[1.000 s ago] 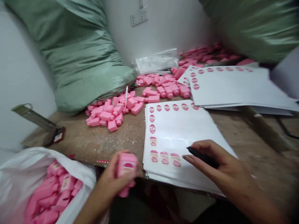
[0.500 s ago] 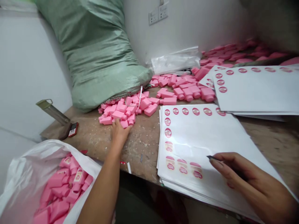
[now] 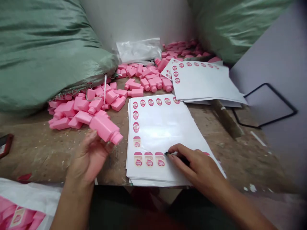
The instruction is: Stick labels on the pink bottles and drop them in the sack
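Observation:
My left hand (image 3: 94, 151) grips a pink plastic bottle (image 3: 104, 127), tilted with its neck toward the right. Behind it lies a heap of similar pink bottles (image 3: 69, 108). My right hand (image 3: 192, 163) is closed on a small dark pointed tool (image 3: 166, 154), most of which the fingers cover. Its tip is at the edge of a pink and cream label (image 3: 159, 159) on the top sheet of a stack of white label sheets (image 3: 165, 127). Round and larger labels run along the left and top margins of that sheet, with a few in the bottom row.
A second stack of label sheets (image 3: 201, 83) lies behind on the right, near a black wire frame (image 3: 295, 111). Big green sacks (image 3: 48, 57) stand at the back. At lower left, a white bag (image 3: 48, 198) holds labelled pink bottles; a phone-like object (image 3: 5, 145) lies nearby.
My left hand has picked a bottle from the heap and lifted it toward the sheets. My right hand has brought the dark tip to a label. The view has swung right.

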Motion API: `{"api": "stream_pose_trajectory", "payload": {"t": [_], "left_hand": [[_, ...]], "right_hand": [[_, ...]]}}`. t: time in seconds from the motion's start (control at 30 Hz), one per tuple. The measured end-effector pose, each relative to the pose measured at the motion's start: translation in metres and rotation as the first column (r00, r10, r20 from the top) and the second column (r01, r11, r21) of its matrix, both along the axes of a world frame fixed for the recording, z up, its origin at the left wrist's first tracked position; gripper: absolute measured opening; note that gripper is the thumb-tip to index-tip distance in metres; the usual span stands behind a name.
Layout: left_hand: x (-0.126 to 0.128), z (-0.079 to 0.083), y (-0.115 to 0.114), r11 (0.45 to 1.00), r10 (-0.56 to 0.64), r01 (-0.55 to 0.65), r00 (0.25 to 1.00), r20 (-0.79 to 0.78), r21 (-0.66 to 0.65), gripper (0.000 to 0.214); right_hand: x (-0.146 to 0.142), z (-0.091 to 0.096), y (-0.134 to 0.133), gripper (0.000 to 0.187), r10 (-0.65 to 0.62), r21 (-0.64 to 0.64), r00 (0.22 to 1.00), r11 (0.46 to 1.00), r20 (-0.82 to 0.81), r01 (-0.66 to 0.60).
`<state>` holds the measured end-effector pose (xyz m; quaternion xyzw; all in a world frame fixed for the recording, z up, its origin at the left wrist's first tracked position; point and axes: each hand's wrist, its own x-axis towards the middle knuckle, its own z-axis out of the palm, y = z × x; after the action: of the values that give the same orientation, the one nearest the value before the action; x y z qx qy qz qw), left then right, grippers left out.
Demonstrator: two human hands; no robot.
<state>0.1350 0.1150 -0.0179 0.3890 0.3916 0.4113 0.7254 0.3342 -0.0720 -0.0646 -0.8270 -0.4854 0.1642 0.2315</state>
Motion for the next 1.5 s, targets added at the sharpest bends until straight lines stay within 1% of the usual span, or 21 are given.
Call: {"api": "stream_pose_trajectory", "payload": {"t": [0.03,0.07,0.1,0.17,0.23,0.3,0.4,0.6,0.67,0.73,0.8,0.87,0.93,1.03,1.17,1.27,1.33,1.37,1.43,1.47,1.5], "left_hand": [[0.009,0.002,-0.009,0.987,-0.081,0.092,0.993,0.091,-0.129,0.034],[0.019,0.003,-0.018,0.959,-0.129,0.166,0.977,0.17,-0.229,0.035],[0.027,0.002,-0.026,0.93,-0.157,0.217,0.964,0.213,-0.297,0.036],[0.042,-0.003,-0.041,0.88,-0.196,0.271,0.955,0.221,-0.39,0.036],[0.053,-0.011,-0.052,0.851,-0.237,0.289,0.956,0.172,-0.438,0.035],[0.059,-0.021,-0.06,0.844,-0.286,0.315,0.949,0.131,-0.434,0.036],[0.062,-0.031,-0.063,0.848,-0.329,0.348,0.937,0.12,-0.4,0.037],[0.061,-0.032,-0.059,0.833,-0.354,0.374,0.927,0.126,-0.409,0.033],[0.06,-0.032,-0.059,0.826,-0.362,0.388,0.921,0.144,-0.409,0.031],[0.06,-0.032,-0.059,0.818,-0.362,0.396,0.918,0.161,-0.417,0.031],[0.059,-0.033,-0.06,0.817,-0.347,0.387,0.922,0.173,-0.428,0.032],[0.059,-0.035,-0.06,0.823,-0.317,0.366,0.931,0.182,-0.435,0.033],[0.058,-0.036,-0.06,0.832,-0.288,0.341,0.94,0.185,-0.438,0.035],[0.058,-0.038,-0.06,0.844,-0.265,0.321,0.946,0.188,-0.429,0.035],[0.059,-0.036,-0.061,0.843,-0.253,0.318,0.946,0.203,-0.435,0.035],[0.061,-0.034,-0.062,0.839,-0.235,0.305,0.95,0.205,-0.452,0.037],[0.062,-0.033,-0.062,0.845,-0.222,0.287,0.956,0.192,-0.452,0.039],[0.063,-0.033,-0.062,0.85,-0.214,0.274,0.96,0.18,-0.451,0.039],[0.062,-0.033,-0.062,0.858,-0.206,0.254,0.966,0.154,-0.447,0.038],[0.062,-0.033,-0.062,0.86,-0.212,0.254,0.967,0.143,-0.442,0.037],[0.061,-0.033,-0.062,0.864,-0.223,0.259,0.966,0.132,-0.432,0.037]], "right_hand": [[-0.001,-0.001,0.0,0.025,0.003,-0.015,1.0,1.0,0.027,-0.003],[-0.002,-0.001,0.0,0.025,0.007,-0.022,0.999,1.0,0.053,-0.006],[-0.002,-0.002,0.0,0.024,0.015,-0.022,0.997,1.0,0.077,-0.013],[-0.003,-0.003,0.0,0.023,0.037,-0.003,0.992,0.999,0.124,-0.036],[-0.003,-0.003,0.001,0.022,0.061,0.028,0.984,0.997,0.167,-0.066],[-0.003,-0.002,0.002,0.022,0.074,0.065,0.977,0.994,0.202,-0.088],[-0.004,0.0,0.004,0.022,0.087,0.082,0.967,0.991,0.241,-0.109],[-0.004,0.003,0.009,0.02,0.084,0.016,0.964,0.996,0.254,-0.091],[-0.004,0.004,0.01,0.019,0.069,0.004,0.971,0.997,0.23,-0.072],[-0.003,0.005,0.011,0.017,0.053,-0.006,0.984,0.999,0.168,-0.052],[-0.001,0.006,0.011,0.017,0.034,-0.019,0.996,0.999,0.083,-0.032],[0.001,0.006,0.01,0.018,0.009,-0.033,0.999,0.999,0.038,-0.008],[0.003,0.005,0.009,0.018,-0.002,-0.045,0.998,0.999,0.07,0.005],[0.003,0.002,0.008,0.015,0.022,-0.037,0.982,0.999,0.189,-0.015],[0.0,0.0,0.012,0.015,0.086,0.03,0.954,0.995,0.288,-0.099],[-0.002,-0.001,0.016,0.021,0.087,0.076,0.945,0.99,0.315,-0.117],[-0.001,0.0,0.018,0.024,0.058,0.076,0.961,0.994,0.269,-0.081],[0.001,0.0,0.018,0.024,0.039,0.065,0.979,0.997,0.199,-0.052],[0.005,0.003,0.017,0.027,-0.011,0.056,0.999,0.998,-0.043,0.013],[0.007,0.005,0.015,0.03,-0.033,0.065,0.981,0.997,-0.192,0.047],[0.009,0.007,0.014,0.034,-0.051,0.083,0.942,0.993,-0.331,0.083]]}}
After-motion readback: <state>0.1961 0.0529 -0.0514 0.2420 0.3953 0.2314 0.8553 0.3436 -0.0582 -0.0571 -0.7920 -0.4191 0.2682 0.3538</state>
